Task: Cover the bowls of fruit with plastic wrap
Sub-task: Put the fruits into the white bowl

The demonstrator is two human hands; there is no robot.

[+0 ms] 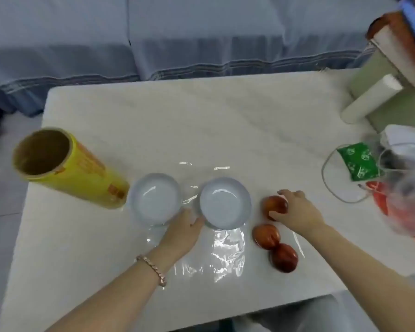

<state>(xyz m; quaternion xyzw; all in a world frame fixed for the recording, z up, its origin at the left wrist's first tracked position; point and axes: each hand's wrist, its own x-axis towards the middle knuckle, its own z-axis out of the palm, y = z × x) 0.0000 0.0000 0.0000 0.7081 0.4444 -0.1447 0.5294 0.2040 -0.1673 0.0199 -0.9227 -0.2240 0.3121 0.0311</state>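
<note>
Head view: your right hand (pixel 295 212) is curled round a red fruit (pixel 274 206) on the table (pixel 201 116), just right of the right bowl (pixel 225 204). Your left hand (pixel 181 230) lies between that bowl and the left bowl (pixel 153 200), fingertips at the right bowl's rim; whether it grips cannot be told. A second fruit (pixel 266 236) and third fruit (pixel 284 257) lie touching, nearer you. The wrap (pixel 228 250) lies flat beneath the bowls. The roll (pixel 77 171) lies on its side, just beside the left bowl.
</note>
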